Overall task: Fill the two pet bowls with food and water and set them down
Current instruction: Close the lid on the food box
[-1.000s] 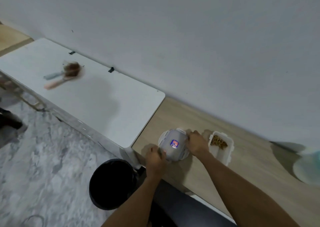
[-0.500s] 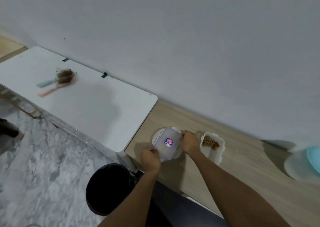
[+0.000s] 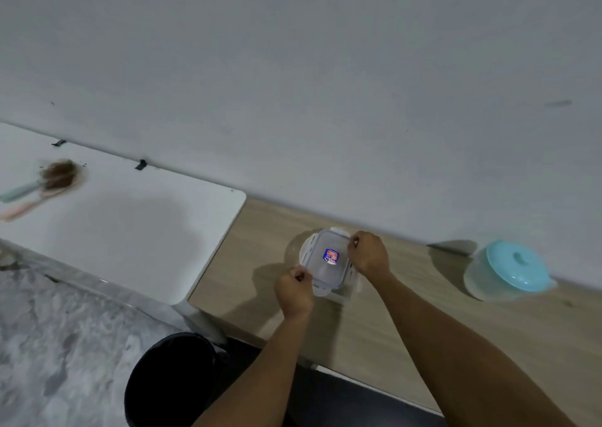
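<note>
Lid: clear plastic lid [image 3: 326, 260] with clip flaps and a small blue-and-red sticker at its middle, held flat between both hands just above the wooden counter [image 3: 407, 322].
Left hand: left hand [image 3: 294, 291] at the near-left corner of the lid, fingers [image 3: 299, 276] curled in and pinched on the lid's edge.
Right hand: right hand [image 3: 369, 253] at the far-right side of the lid, fingers [image 3: 354, 242] bent down and closed on that edge.
Container: a pale container [image 3: 346, 294] shows only as a near corner just under and right of the lid; the lid hides its contents, and whether lid and container touch cannot be told.
Bowl: a white round bowl [image 3: 304, 249] peeks out from under the lid's left side, sitting on the counter; its inside is hidden.
Covered pot: a translucent round pot with a turquoise knobbed lid [image 3: 509, 270] stands on the counter well to the right of the clear lid, close to the wall [image 3: 325, 84].
White counter: a white counter [image 3: 136, 231] adjoins the wooden one to the left of the lid.
Scoops: far left of the lid, on the white counter, two blurred long-handled scoops [image 3: 49, 182], one teal and one pink, lie together with a brown heap at their heads.
Bin: a black round bin [image 3: 169, 381] stands on the marbled floor [image 3: 49, 345], below and left of the lid, beside the left forearm.
</note>
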